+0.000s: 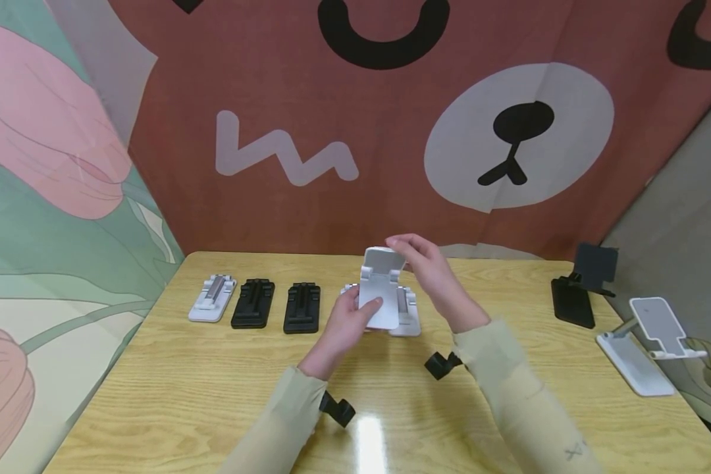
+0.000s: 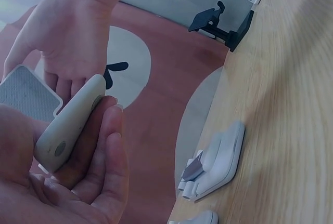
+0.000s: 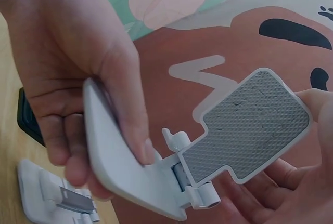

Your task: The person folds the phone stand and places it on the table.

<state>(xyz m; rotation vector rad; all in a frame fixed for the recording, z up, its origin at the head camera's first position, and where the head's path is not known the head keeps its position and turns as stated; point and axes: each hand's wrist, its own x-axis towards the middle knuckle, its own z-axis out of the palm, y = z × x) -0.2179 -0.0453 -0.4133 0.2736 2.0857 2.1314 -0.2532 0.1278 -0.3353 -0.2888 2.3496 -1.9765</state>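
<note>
L hand [image 1: 343, 322] clamped on base [image 3: 130, 174] of white stand [image 1: 381, 312], thumb on its face — prob. to brace it. R hand [image 1: 431, 271] pinches padded plate [image 3: 247, 130] by its edge, prob. for leverage on the hinge [image 3: 182, 176]. Stand's up above table [image 1: 184, 395], nr. folded stands [image 1: 301, 308]; opened stands [image 1: 573, 303] far right — prob. sorted.
</note>
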